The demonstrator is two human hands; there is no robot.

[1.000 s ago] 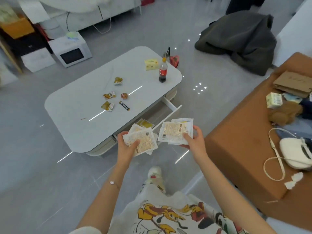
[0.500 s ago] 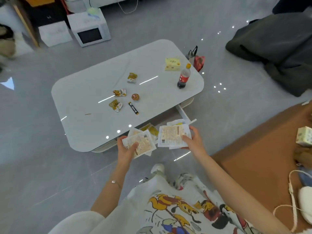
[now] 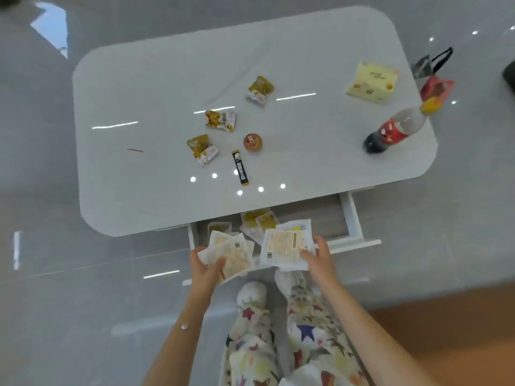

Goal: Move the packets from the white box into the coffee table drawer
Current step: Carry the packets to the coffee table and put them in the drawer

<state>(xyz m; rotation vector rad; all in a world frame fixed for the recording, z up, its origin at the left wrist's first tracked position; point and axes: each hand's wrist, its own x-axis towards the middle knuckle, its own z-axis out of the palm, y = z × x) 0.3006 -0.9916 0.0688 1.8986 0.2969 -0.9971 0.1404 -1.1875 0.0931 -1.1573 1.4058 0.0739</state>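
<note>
Right hand (image 3: 317,259), packets (image 3: 282,246) over drawer (image 3: 352,217); bottle (image 3: 393,129) beyond

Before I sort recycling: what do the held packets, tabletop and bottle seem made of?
Packets: probably thin plastic film, matte white, printed; edges bend limply.
Tabletop: glossy white stone or glass, can't tell which; sharp lamp reflections.
Bottle: likely clear plastic; see-through upper half.

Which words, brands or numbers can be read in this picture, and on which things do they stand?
No text can be read with certainty.
Black stick sachet: white characters, too blurred.
Yellow box: dark print, too blurred.
Bottle: red label with white marks, unreadable.
Packets in the left hand and right hand: fine print and barcodes, too small.
</note>
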